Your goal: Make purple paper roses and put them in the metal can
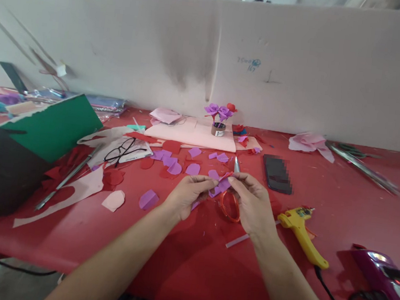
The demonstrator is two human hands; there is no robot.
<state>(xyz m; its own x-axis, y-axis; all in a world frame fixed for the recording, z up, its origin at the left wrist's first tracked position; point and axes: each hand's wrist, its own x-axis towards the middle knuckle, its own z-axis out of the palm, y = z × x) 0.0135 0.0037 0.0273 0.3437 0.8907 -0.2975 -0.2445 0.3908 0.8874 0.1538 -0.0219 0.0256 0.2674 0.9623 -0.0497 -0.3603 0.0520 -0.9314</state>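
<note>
Between my fingertips is a purple paper petal (223, 183) with a bit of red at its upper edge. My left hand (192, 192) pinches its left side, while my right hand (250, 198) grips it from the right. Red-handled scissors (230, 206) lie on the table just under my right hand, their blade tip pointing away from me. Several cut purple petals (174, 167) are scattered beyond and left of my hands. One creased purple petal (148, 200) lies apart, near a pale pink petal (114, 200).
A yellow glue gun (302, 234) and a black phone (277, 173) lie to the right, with a purple device (384, 277) beyond. At the back stands a small pot (218, 130) of purple and red paper flowers (222, 111). Eyeglasses (124, 151) and a green board (58, 126) are left.
</note>
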